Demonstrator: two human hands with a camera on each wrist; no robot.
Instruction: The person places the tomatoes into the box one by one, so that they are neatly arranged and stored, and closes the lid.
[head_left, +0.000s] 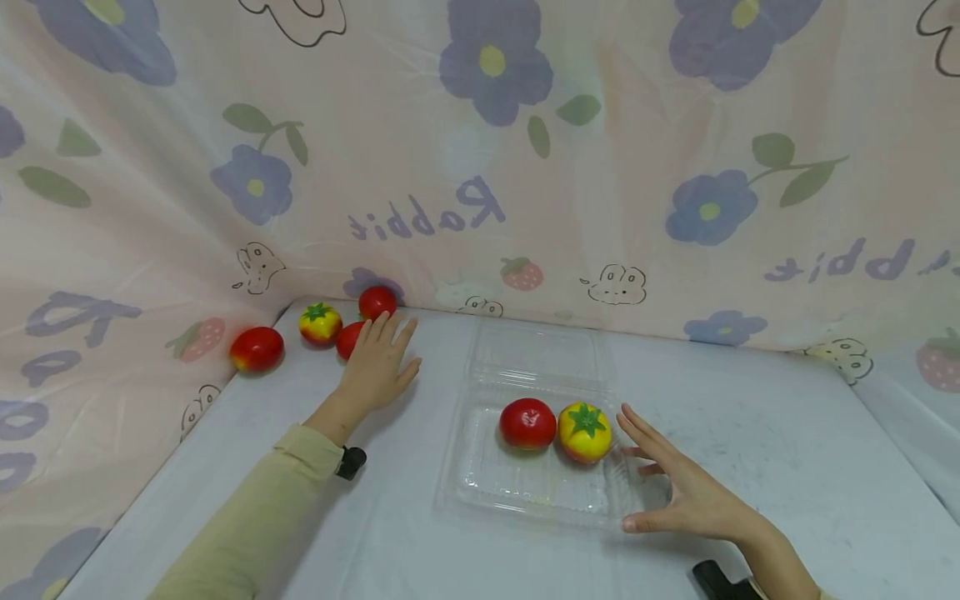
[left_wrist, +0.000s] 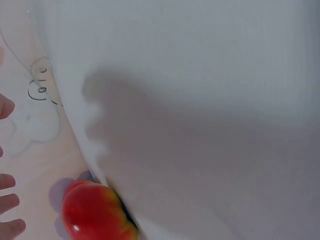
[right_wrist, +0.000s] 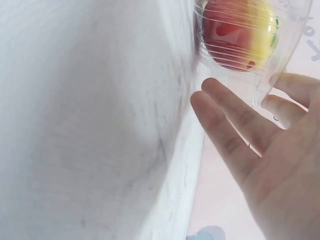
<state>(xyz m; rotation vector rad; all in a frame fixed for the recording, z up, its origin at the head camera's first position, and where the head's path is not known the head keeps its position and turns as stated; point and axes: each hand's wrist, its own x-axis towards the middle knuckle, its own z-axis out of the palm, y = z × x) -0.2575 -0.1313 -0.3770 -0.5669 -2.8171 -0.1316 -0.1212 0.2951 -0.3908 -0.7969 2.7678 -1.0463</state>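
Observation:
A clear plastic clamshell box [head_left: 480, 483] lies with its lid laid back, holding a red tomato [head_left: 528, 423] and a yellow tomato with a green leafy top [head_left: 585, 432]. My right hand [head_left: 678, 492] is at the box's right side, fingers apart; in the right wrist view its fingertips [right_wrist: 210, 87] lie close to the box wall, and I cannot tell if all of them touch. Over the back left of the table reaches my left hand [head_left: 377, 367], fingers spread, partly covering a red tomato [head_left: 349, 341]. Nothing shows in its grasp.
Behind the left hand sits another red tomato [head_left: 377, 302]. A yellow-red tomato [head_left: 320, 324] and a red one [head_left: 257, 349] lie further left, by the curtain. Printed fabric [head_left: 585, 225] walls in the white table [head_left: 750, 433] at the back and sides.

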